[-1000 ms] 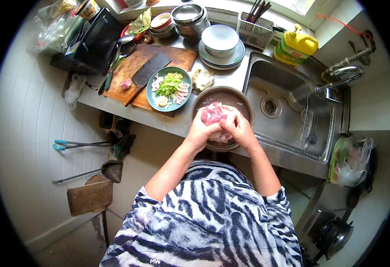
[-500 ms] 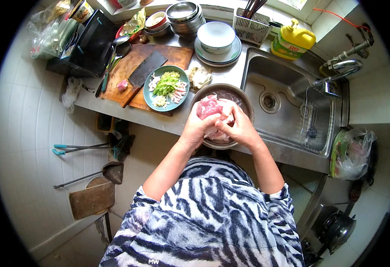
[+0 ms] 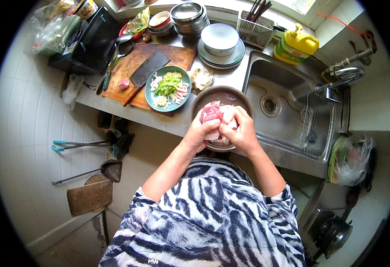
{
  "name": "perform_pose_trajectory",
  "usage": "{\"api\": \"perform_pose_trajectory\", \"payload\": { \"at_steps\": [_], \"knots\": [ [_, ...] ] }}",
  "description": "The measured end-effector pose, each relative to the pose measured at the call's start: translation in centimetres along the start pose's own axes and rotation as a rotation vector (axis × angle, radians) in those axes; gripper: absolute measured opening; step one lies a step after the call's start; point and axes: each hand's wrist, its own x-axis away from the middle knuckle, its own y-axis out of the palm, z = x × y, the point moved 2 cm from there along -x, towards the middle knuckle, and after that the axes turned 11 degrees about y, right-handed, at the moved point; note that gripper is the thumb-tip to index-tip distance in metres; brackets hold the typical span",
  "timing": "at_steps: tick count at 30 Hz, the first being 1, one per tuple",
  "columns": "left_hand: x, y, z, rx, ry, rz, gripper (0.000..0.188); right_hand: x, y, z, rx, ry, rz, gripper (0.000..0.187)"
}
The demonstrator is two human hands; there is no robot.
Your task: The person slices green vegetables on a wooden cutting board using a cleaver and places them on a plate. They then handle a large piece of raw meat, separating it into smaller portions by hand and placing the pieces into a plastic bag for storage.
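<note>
A piece of raw meat (image 3: 211,111), pink with pale fat, is gripped between my two hands over a round metal basin (image 3: 196,101). My left hand (image 3: 198,135) wraps round its left side, thumb across the front. On the other side my right hand (image 3: 241,133) closes on the paler part, its thumb close to the left one. Cloudy liquid shows in the basin behind the meat. Left of the basin, a teal plate (image 3: 176,104) carries chopped green vegetable, minced bits and pale pink strips.
A cleaver (image 3: 148,69) and a small meat piece (image 3: 123,83) lie on the wooden cutting board (image 3: 180,55). Stacked plates and a bowl (image 3: 220,38) stand behind the basin. To the right are a steel sink (image 3: 288,80), a faucet (image 3: 344,75) and a yellow detergent jug (image 3: 296,44).
My hands have drawn slightly closer together round the meat, and the right hand's grip has shifted. The whole view has moved a little.
</note>
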Motion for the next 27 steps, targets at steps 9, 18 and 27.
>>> {"api": "perform_pose_trajectory", "payload": {
  "at_steps": [9,18,27],
  "knots": [
    [0.1,0.1,2.1,-0.068,-0.050,-0.133,0.094,0.7,-1.4,-2.5,0.210,-0.318,0.048,0.061],
    [0.3,-0.9,1.9,-0.003,-0.184,-0.125,0.084,1.1,-1.0,-1.8,0.179,-0.469,0.060,0.063],
    [-0.2,-1.0,1.6,0.182,-0.286,-0.015,0.065,1.6,-0.2,-0.1,0.281,-0.527,0.006,0.072]
  ]
}}
